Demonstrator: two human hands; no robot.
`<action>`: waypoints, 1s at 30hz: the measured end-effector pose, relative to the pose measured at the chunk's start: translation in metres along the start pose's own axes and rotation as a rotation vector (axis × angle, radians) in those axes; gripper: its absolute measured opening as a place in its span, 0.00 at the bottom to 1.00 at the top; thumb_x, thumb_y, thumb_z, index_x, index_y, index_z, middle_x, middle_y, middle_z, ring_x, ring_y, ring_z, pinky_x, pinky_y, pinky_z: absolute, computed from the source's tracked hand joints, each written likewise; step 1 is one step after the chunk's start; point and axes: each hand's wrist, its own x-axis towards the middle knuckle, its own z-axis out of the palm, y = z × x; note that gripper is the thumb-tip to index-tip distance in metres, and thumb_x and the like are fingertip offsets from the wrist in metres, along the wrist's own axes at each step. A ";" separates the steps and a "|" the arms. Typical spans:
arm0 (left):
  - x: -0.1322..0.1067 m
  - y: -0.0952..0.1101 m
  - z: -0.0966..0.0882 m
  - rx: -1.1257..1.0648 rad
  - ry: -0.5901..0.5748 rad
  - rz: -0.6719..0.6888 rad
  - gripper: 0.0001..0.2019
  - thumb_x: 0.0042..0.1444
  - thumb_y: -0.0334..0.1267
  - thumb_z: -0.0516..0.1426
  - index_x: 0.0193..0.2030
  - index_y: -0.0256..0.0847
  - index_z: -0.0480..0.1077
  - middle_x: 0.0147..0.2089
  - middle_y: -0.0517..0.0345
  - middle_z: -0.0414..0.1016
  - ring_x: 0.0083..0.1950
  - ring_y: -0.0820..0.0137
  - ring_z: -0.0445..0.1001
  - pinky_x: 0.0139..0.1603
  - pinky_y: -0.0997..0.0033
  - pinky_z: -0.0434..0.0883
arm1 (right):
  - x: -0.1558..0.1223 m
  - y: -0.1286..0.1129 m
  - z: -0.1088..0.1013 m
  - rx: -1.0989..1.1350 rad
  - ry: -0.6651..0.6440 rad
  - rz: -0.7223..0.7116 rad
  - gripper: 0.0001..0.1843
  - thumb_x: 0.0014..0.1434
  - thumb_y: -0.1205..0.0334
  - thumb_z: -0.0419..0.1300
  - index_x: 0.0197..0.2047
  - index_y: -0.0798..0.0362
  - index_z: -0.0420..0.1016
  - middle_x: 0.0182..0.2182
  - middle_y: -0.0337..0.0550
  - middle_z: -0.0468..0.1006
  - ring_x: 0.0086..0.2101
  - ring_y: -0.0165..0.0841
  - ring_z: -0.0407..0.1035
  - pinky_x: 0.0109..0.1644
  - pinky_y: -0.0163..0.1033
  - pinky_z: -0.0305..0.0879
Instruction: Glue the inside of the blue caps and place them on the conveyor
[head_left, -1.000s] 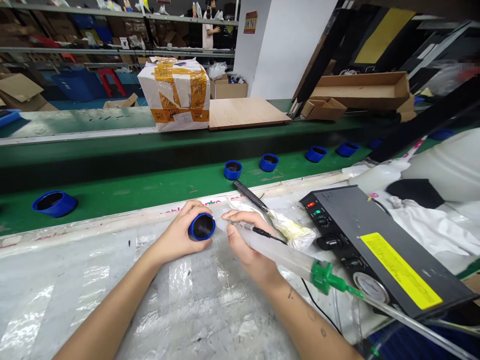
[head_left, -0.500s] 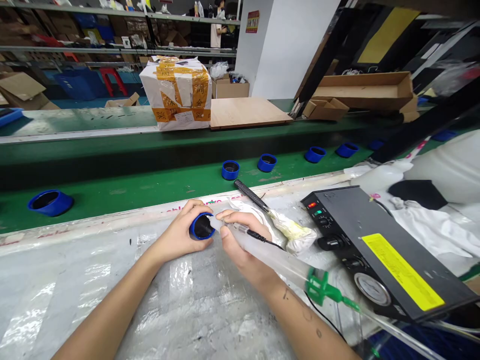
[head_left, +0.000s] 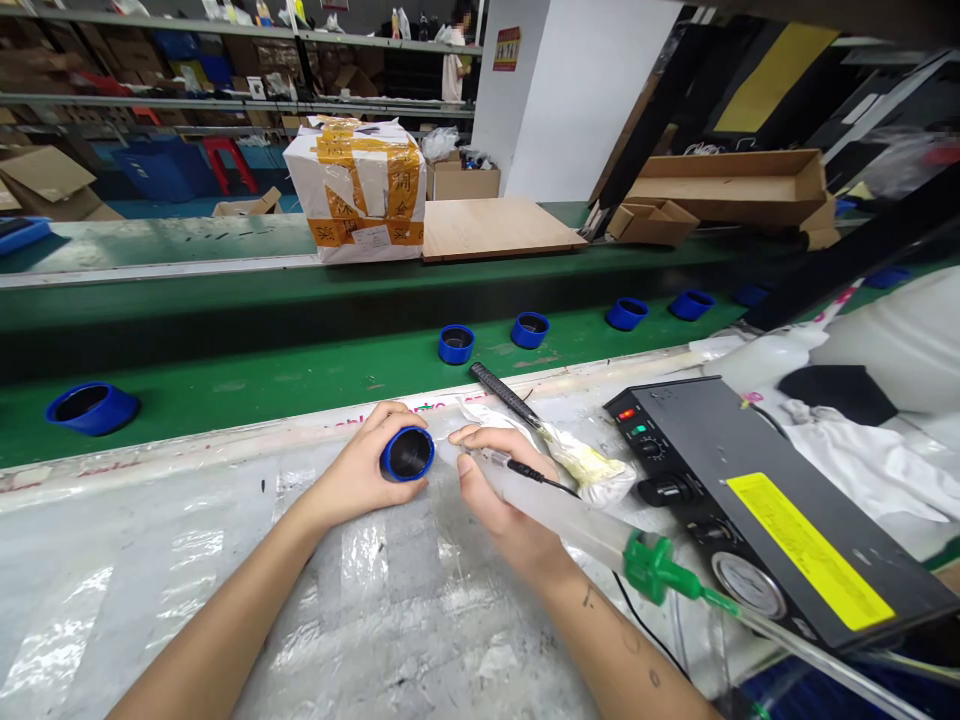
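My left hand [head_left: 360, 470] is wrapped round a blue ring-shaped cap [head_left: 406, 453], its dark opening tilted toward me. My right hand [head_left: 499, 490] grips a clear glue syringe [head_left: 570, 515] like a pen, with its tip just right of the cap's rim. A green fitting [head_left: 654, 570] and a tube trail from the syringe's back end. Both hands rest on a plastic-covered bench [head_left: 375, 600].
A grey dispenser box [head_left: 757, 500] with a yellow label stands at the right. A black brush and glue-stained rag [head_left: 577, 460] lie behind my right hand. Several blue caps [head_left: 91, 408] sit on the green conveyor [head_left: 300, 370]. A taped box [head_left: 360, 190] stands beyond.
The syringe tip was inside the cap's opening half a second ago; it has drawn back to the right. The caps on the conveyor have drifted left.
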 end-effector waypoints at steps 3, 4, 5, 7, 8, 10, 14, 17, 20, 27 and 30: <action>0.000 -0.001 0.000 -0.012 0.012 -0.013 0.23 0.51 0.33 0.67 0.54 0.46 0.70 0.56 0.52 0.68 0.62 0.57 0.71 0.66 0.55 0.70 | 0.001 -0.004 0.000 -0.036 -0.007 -0.015 0.10 0.61 0.71 0.64 0.43 0.47 0.77 0.41 0.41 0.86 0.42 0.37 0.83 0.48 0.40 0.79; 0.001 -0.002 0.000 -0.020 0.019 -0.020 0.23 0.51 0.34 0.67 0.54 0.46 0.70 0.56 0.52 0.69 0.62 0.56 0.71 0.66 0.54 0.70 | 0.001 -0.005 -0.001 -0.052 -0.011 -0.022 0.10 0.60 0.71 0.64 0.43 0.47 0.77 0.41 0.41 0.87 0.42 0.37 0.83 0.46 0.39 0.79; 0.001 -0.004 0.000 -0.033 0.025 -0.029 0.24 0.51 0.36 0.68 0.55 0.46 0.70 0.57 0.51 0.70 0.63 0.55 0.71 0.67 0.53 0.69 | 0.001 -0.007 -0.002 -0.069 -0.016 -0.029 0.10 0.61 0.70 0.64 0.44 0.47 0.77 0.40 0.41 0.87 0.41 0.37 0.83 0.44 0.38 0.79; 0.001 -0.006 0.000 -0.074 0.037 -0.059 0.26 0.52 0.40 0.69 0.58 0.46 0.70 0.60 0.50 0.72 0.64 0.54 0.71 0.68 0.50 0.68 | 0.001 -0.007 -0.005 -0.093 -0.025 -0.029 0.10 0.61 0.68 0.65 0.46 0.46 0.78 0.41 0.41 0.87 0.40 0.37 0.82 0.42 0.39 0.78; 0.001 -0.007 0.000 -0.099 0.039 -0.079 0.28 0.52 0.42 0.70 0.59 0.46 0.69 0.61 0.49 0.72 0.65 0.53 0.71 0.68 0.49 0.68 | 0.000 -0.007 -0.006 -0.094 -0.025 -0.013 0.11 0.62 0.67 0.65 0.47 0.46 0.79 0.42 0.41 0.86 0.39 0.37 0.82 0.41 0.39 0.78; 0.001 -0.009 0.000 -0.152 0.037 -0.115 0.30 0.52 0.45 0.70 0.61 0.47 0.69 0.64 0.48 0.73 0.66 0.52 0.72 0.68 0.48 0.68 | -0.002 -0.003 -0.009 -0.061 -0.012 0.047 0.11 0.64 0.64 0.65 0.49 0.45 0.79 0.44 0.41 0.85 0.35 0.35 0.80 0.39 0.39 0.77; 0.001 -0.010 0.001 -0.229 0.043 -0.135 0.30 0.51 0.46 0.71 0.60 0.46 0.70 0.66 0.47 0.73 0.68 0.51 0.71 0.69 0.47 0.67 | -0.004 0.009 -0.011 0.134 0.036 0.184 0.10 0.65 0.59 0.65 0.50 0.45 0.78 0.45 0.42 0.84 0.23 0.28 0.72 0.28 0.37 0.70; 0.003 -0.015 -0.002 -0.242 0.106 -0.178 0.34 0.50 0.46 0.71 0.62 0.47 0.65 0.65 0.47 0.74 0.67 0.54 0.72 0.68 0.51 0.69 | -0.004 0.014 -0.010 0.291 0.070 0.243 0.10 0.64 0.58 0.67 0.49 0.46 0.77 0.44 0.42 0.83 0.21 0.26 0.69 0.25 0.36 0.67; 0.007 -0.028 -0.016 -0.120 0.323 -0.310 0.34 0.48 0.47 0.71 0.58 0.45 0.63 0.58 0.48 0.77 0.60 0.55 0.77 0.59 0.55 0.74 | -0.002 0.015 -0.010 0.344 0.115 0.273 0.11 0.63 0.56 0.67 0.48 0.46 0.76 0.44 0.41 0.83 0.20 0.24 0.68 0.25 0.35 0.65; 0.010 -0.065 -0.051 0.245 0.719 -0.531 0.32 0.48 0.51 0.68 0.58 0.38 0.72 0.49 0.47 0.72 0.43 0.57 0.78 0.57 0.48 0.76 | 0.001 0.016 -0.007 0.390 0.151 0.362 0.14 0.61 0.52 0.69 0.46 0.47 0.76 0.44 0.43 0.83 0.20 0.25 0.69 0.24 0.34 0.65; 0.008 -0.073 -0.047 0.189 0.764 -0.507 0.37 0.48 0.46 0.68 0.65 0.39 0.67 0.50 0.50 0.68 0.37 0.63 0.79 0.59 0.47 0.77 | 0.002 0.016 -0.006 0.388 0.160 0.393 0.15 0.60 0.50 0.70 0.45 0.48 0.76 0.44 0.43 0.83 0.20 0.25 0.69 0.25 0.34 0.64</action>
